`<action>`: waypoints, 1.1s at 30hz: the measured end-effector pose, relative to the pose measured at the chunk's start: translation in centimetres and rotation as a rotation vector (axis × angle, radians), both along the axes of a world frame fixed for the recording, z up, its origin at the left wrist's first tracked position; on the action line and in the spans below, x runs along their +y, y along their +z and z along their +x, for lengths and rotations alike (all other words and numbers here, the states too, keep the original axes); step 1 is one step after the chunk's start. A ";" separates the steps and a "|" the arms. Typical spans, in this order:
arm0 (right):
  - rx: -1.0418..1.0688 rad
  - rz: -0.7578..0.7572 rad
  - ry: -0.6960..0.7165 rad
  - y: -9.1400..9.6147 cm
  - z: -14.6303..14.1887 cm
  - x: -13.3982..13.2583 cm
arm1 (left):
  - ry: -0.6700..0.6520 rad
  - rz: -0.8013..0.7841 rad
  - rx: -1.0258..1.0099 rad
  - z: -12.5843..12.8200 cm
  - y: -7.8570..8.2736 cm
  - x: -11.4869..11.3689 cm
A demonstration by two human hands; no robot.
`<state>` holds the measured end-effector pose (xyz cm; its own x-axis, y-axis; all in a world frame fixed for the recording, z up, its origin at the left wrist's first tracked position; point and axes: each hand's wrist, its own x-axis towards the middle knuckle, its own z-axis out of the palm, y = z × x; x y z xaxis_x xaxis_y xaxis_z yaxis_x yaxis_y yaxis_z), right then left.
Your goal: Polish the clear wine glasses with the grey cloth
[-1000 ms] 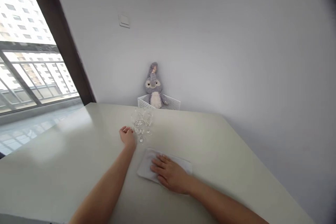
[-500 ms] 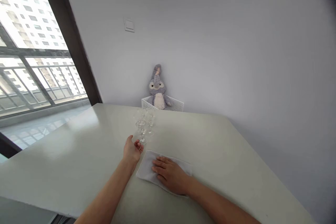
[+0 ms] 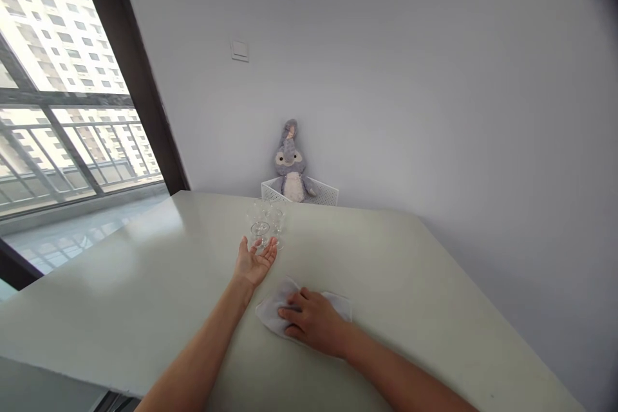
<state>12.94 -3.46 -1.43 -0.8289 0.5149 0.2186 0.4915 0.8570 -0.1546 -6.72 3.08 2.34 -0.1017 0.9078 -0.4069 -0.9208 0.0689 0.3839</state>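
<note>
Several clear stemmed glasses (image 3: pixel 264 222) stand close together on the pale table (image 3: pixel 410 270). My left hand (image 3: pixel 255 261) lies palm up with its fingers spread, the fingertips at the foot of the nearest glass (image 3: pixel 260 233). My right hand (image 3: pixel 311 322) rests on a white cloth (image 3: pixel 284 306) nearer to me, and its fingers curl and bunch the cloth's left part.
A grey plush rabbit (image 3: pixel 290 164) sits in a white perforated basket (image 3: pixel 321 192) against the wall at the table's far edge. A large window with a dark frame (image 3: pixel 130 71) runs along the left. A wall switch (image 3: pixel 240 50) is above.
My left hand turned palm up and moved forward under the nearest glass. My right hand's fingers went from flat to curled, gathering the cloth.
</note>
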 end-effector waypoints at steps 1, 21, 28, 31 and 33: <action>-0.005 -0.005 -0.002 -0.3 -0.2 0.0 | 0.004 -0.004 -0.004 0.1 0.1 -0.2; 1.066 -0.031 -0.467 10.9 3.3 5.3 | -0.210 0.655 0.458 9.3 6.0 1.7; 0.776 -0.323 -0.244 10.9 2.6 5.4 | -0.289 0.726 0.729 8.2 7.1 0.9; 0.869 -0.560 -0.207 10.4 2.4 5.3 | -0.324 0.767 0.879 7.9 7.2 0.4; 0.975 -0.728 -0.165 10.2 2.3 5.1 | -0.330 0.782 0.968 7.9 7.3 0.0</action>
<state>15.26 1.66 8.74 -0.3928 0.8591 0.3280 -0.0030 0.3555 -0.9347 1.15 3.05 9.68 0.2185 0.9088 0.3553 -0.2282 -0.3065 0.9241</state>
